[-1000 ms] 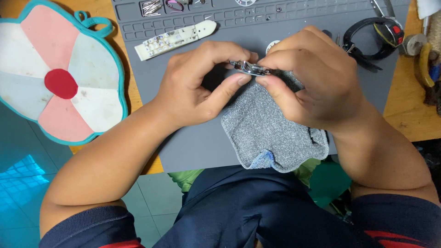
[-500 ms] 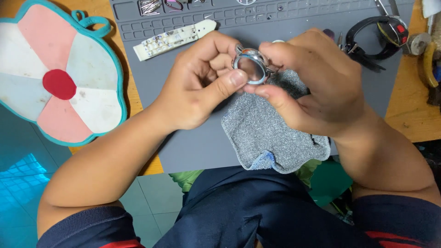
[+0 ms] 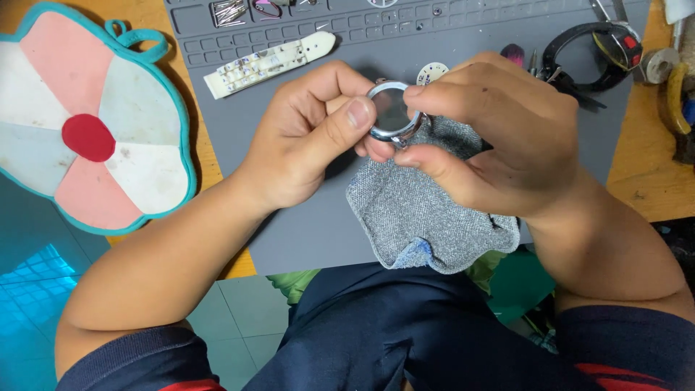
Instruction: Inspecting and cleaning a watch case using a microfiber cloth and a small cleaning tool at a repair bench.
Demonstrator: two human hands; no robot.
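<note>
We see a wooden bench [image 3: 644,181] running across the top of the frame, and most of it is covered by a grey work mat [image 3: 304,217] with small moulded compartments along its upper edge. At the upper left lies a flower-shaped pad [image 3: 94,137] in pink and pale grey sections, with a red round centre and a teal border and loop. A grey cloth [image 3: 427,217] hangs below our hands at the centre of the frame. Our left hand [image 3: 304,137] and right hand [image 3: 499,137] meet just above it. At the upper right sit black-handled pliers [image 3: 601,51]. A white watch strap [image 3: 268,61] lies at an angle near the top left of the mat, and a small white dial [image 3: 432,72] shows just above the right hand. Between the hands is a round silver watch case [image 3: 393,112]: the left thumb and fingers [image 3: 347,119] clamp on its left rim, while the right forefinger and thumb pinch its right side, with the cloth touching it below.
</note>
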